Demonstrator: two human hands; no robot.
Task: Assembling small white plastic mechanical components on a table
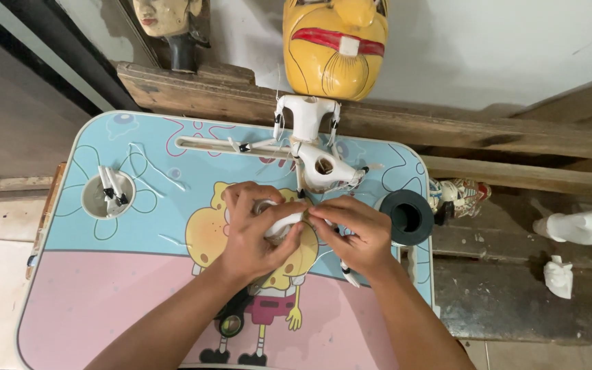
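At the centre of the frame, the left hand (255, 229) is clamping its grip on a small white puppet limb (284, 224), while the right hand (354, 236) is pinching its tip. Keeping it low over the counter (104, 288) seems wise. One white puppet torso (316, 147) is lying above, one black ring (407, 217) at right.

Two hands, left hand (251, 229) and right hand (354, 233): bare, no rings, no gloves. Forearms bare to frame edge; no sleeves, watch or bands visible.
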